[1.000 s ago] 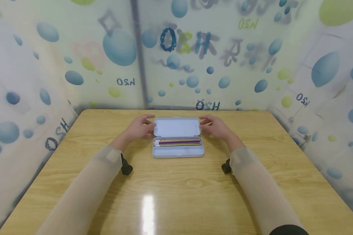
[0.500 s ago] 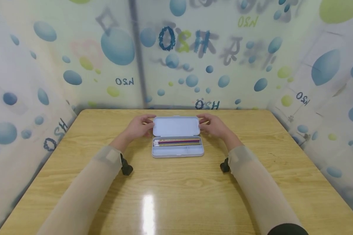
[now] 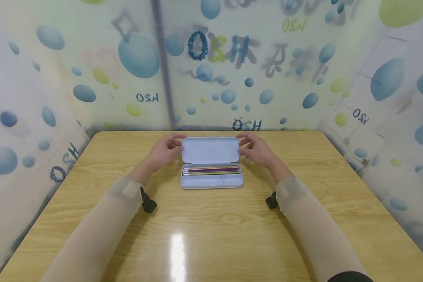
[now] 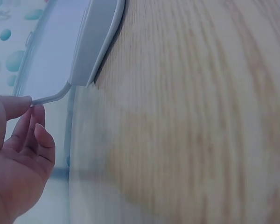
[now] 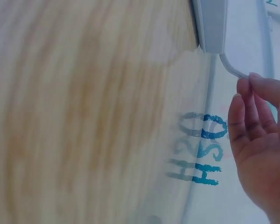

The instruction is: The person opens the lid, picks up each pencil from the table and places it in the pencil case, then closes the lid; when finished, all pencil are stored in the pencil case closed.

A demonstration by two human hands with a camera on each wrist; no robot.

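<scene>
A pale blue-white pencil case (image 3: 202, 181) lies open on the table, its hinged lid (image 3: 210, 150) tilted up at the back. Several pencils (image 3: 213, 170) lie side by side in the long rear compartment; the front compartments hold nothing visible. My left hand (image 3: 164, 150) pinches the lid's left edge between thumb and fingers, as the left wrist view shows at the lid (image 4: 51, 51). On the opposite side my right hand (image 3: 257, 150) pinches the lid's right edge, with thumb and fingertip meeting on it in the right wrist view.
The wooden table (image 3: 229, 227) extends around the case on every side. Behind it stands a patterned wall (image 3: 211, 105) with blue and green spots, and similar walls flank both sides. Dark wrist devices (image 3: 149, 200) sit under the sleeves.
Both hands have closed in on the lid's sides and taken hold of it. The lid has risen slightly and stands a little more upright. The case body and pencils stay in place.
</scene>
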